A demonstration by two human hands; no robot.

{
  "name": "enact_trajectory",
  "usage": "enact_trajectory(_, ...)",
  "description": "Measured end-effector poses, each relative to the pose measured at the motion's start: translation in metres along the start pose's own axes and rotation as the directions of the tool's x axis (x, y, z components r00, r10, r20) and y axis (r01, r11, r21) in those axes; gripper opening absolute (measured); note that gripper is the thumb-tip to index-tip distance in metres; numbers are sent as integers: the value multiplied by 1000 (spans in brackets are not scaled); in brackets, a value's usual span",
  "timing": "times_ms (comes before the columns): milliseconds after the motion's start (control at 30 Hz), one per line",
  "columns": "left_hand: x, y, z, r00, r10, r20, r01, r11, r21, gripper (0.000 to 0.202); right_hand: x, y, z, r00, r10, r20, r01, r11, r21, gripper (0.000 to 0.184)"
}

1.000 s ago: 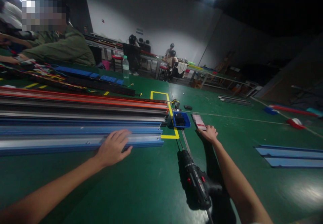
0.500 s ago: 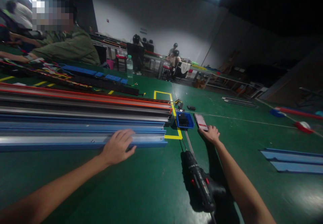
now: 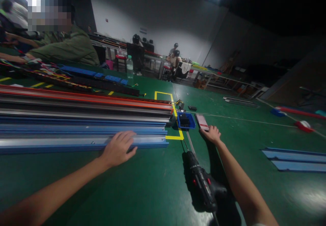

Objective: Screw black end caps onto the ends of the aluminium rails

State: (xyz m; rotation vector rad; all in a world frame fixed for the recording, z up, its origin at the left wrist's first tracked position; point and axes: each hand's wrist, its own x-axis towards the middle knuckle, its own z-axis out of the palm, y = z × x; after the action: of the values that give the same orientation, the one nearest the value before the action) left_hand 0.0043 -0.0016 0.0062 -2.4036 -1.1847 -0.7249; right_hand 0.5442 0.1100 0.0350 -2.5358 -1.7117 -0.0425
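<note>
My left hand (image 3: 119, 148) lies flat across the nearest blue metal profile (image 3: 149, 140), its fingers spread and resting on the channel. My right hand (image 3: 213, 134) grips the lower end of a phone (image 3: 202, 121), with the thumb on the near left side and the fingers at the right. The phone's screen is lit and partly blurred. Just left of it sits a small blue bin (image 3: 190, 123) with dark parts in it. A black cordless drill (image 3: 201, 181) lies between my forearms, its bit pointing toward the bin.
Orange and black profiles (image 3: 127, 104) lie behind the blue ones, beside yellow tape (image 3: 175, 138) on the green table. Farther back are a water bottle (image 3: 129, 68), wiring and a seated co-worker (image 3: 66, 47). More blue profiles (image 3: 295, 159) lie at the right.
The view has shifted very slightly. Both hands, the phone and the drill stay in nearly the same places.
</note>
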Motion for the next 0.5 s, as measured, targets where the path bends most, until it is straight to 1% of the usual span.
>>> enact_trajectory(200,0,0,0,1000,-27,0,27,998,-48,25,0,-1,0,1000,1,1,-1,1000,-7,80)
enact_trajectory(500,0,0,0,1000,5,-25,-5,1000,-7,25,1,-2,0,1000,3,5,-3,1000,-11,80)
